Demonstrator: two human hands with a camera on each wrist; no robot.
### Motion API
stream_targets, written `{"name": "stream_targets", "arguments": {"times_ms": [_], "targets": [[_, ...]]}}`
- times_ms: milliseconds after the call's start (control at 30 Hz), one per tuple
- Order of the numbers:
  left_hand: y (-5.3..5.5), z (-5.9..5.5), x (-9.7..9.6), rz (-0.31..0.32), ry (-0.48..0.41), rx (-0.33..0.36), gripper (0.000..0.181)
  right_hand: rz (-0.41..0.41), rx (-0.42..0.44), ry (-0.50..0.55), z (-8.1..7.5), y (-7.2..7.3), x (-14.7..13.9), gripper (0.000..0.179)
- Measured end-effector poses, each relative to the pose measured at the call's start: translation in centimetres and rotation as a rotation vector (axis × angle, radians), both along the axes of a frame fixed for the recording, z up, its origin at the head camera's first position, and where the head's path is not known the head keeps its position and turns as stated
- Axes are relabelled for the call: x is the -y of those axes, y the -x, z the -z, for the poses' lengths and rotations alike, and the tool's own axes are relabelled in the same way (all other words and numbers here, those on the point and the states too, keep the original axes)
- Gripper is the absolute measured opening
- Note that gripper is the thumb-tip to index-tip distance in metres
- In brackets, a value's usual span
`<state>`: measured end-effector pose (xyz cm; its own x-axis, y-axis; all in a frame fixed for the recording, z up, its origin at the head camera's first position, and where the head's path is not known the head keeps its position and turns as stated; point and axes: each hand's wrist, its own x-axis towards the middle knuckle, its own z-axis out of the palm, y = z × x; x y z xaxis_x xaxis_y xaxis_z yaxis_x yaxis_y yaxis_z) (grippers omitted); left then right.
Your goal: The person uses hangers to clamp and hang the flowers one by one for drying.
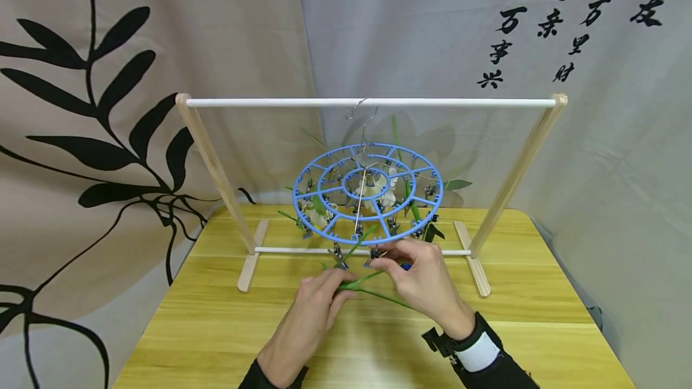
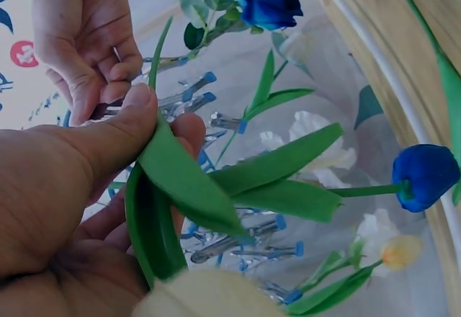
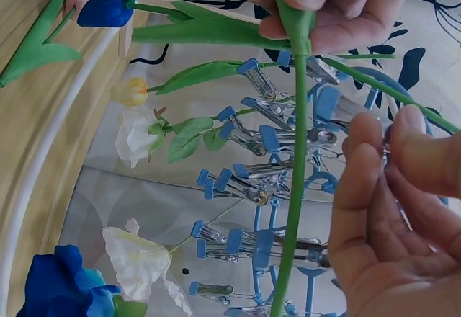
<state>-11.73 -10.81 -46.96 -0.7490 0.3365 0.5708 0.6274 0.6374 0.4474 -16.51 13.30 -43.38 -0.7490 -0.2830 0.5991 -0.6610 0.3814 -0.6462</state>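
Note:
My left hand (image 1: 310,305) holds the green stem (image 1: 384,297) of an artificial flower in front of a round blue clip hanger (image 1: 296,197). Its long leaves (image 2: 184,176) show beside my thumb in the left wrist view, with a pale bloom (image 2: 209,295) at the lower edge. My right hand (image 1: 418,275) pinches a metal clip (image 1: 374,253) at the hanger's front rim. Fingers hide most of that clip. Other clips hold a blue tulip (image 3: 106,7), a yellow tulip (image 3: 130,91), white flowers (image 3: 137,248) and a blue rose (image 2: 269,1).
The hanger hooks over the white top bar (image 1: 259,102) of a wooden stand (image 1: 216,164). A lower white bar (image 1: 292,250) crosses behind my hands. Beneath is a wood-grain table (image 1: 189,329); a printed curtain (image 1: 243,29) hangs behind.

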Motion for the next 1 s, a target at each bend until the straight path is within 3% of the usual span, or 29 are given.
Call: {"name": "stream_targets", "arguments": {"times_ms": [100,467,1000], "targets": [[0.0,-0.2,-0.2,0.010,-0.040,-0.015,0.022,0.007,-0.024,0.005,0.1,0.0,0.0,0.020],[0.0,-0.7,-0.9,-0.105,-0.049,-0.095,0.027,0.040,-0.086,0.026,0.4,0.0,0.3,0.021],[0.6,-0.6,-1.1,-0.110,-0.088,-0.119,0.024,0.048,-0.089,0.090,0.7,0.3,0.5,0.021]]}}
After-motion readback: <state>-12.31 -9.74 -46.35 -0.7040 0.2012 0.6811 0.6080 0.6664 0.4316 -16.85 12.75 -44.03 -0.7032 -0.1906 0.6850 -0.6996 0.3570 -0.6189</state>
